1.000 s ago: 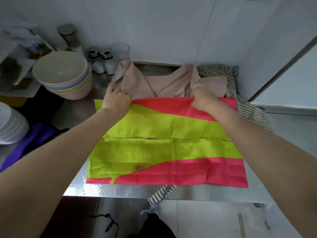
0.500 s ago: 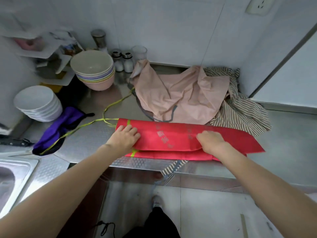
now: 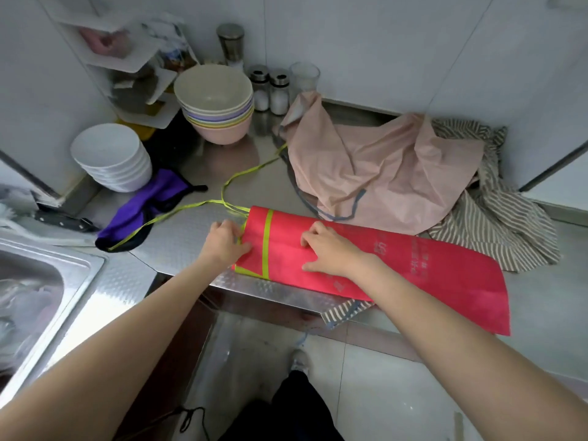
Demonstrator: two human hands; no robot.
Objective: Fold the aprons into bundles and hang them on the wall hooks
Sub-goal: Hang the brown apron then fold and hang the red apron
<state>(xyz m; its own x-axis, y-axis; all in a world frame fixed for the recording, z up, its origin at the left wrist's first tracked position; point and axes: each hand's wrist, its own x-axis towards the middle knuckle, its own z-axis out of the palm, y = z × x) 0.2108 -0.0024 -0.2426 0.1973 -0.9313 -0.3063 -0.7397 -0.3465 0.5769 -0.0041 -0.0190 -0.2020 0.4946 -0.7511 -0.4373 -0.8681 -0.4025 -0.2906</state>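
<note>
soft even indoor light, pretty flat shadows, dull sheen off the steel table, heavy fisheye bend at the edges, shelf corner smeary

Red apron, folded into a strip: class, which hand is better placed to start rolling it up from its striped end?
Probably left: the left hand already touches the red apron at that end; the right hand presses mid-strip.

Red apron with lime stripe, beige apron, striped cloth, purple cloth
</note>
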